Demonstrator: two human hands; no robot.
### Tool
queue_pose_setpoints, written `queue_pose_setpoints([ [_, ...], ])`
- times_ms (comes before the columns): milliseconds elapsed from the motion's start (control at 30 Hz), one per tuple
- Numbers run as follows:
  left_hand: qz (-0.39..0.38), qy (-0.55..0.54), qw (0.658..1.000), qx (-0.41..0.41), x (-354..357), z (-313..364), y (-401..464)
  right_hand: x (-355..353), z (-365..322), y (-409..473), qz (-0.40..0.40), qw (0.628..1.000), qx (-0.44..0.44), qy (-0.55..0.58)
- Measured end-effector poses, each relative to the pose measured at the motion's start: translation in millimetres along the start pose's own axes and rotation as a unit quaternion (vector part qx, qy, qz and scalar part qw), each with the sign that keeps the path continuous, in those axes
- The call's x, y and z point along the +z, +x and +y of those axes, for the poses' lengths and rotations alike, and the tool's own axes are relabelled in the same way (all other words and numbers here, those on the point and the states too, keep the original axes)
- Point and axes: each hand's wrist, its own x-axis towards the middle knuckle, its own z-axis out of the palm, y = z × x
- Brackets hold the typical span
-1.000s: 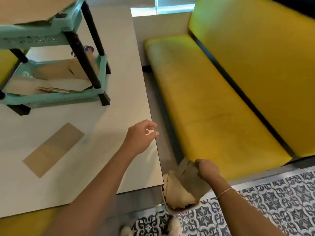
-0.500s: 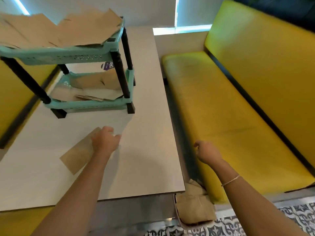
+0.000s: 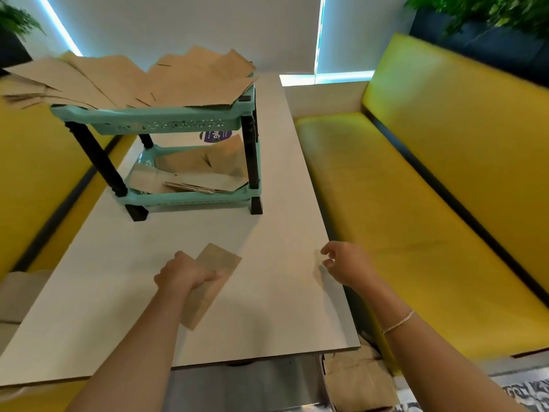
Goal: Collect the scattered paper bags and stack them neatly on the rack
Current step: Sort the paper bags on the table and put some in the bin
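left hand point(image 3: 184, 275) grips paper bag point(image 3: 221, 264) near table point(image 3: 282, 322) front edge | right hand point(image 3: 346, 267) loosely curled, empty | lift flat, square onto rack point(image 3: 166, 123)

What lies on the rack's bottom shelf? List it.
Several flat brown paper bags lie overlapping on the bottom shelf of the rack. How many cannot be told, since upper bags cover those beneath.

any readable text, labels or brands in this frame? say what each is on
"ayG": white letters, partly readable, on a purple round sticker seen behind the teal rack; the rest is cut off by the rack.
Smaller lines on that sticker: too blurred to read.
Paper bags, table, benches: no print visible.
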Motion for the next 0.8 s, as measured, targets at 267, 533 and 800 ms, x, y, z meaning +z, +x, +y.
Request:
queue_pose_setpoints([
  [267, -0.059, 0.059, 0.989, 0.123, 16, 42, -29, -6, -3, -5, -0.018, 0.999, -0.013, 0.033],
  [533, -0.155, -0.108, 0.927, 0.323, 60, 130, -106, -39, 39, -17, -0.111, 0.985, -0.027, 0.13],
  [800, -0.18, -0.156, 0.9, 0.366, 102, 198, -150, -53, 144, -27, -0.066, 0.97, 0.086, 0.219],
])
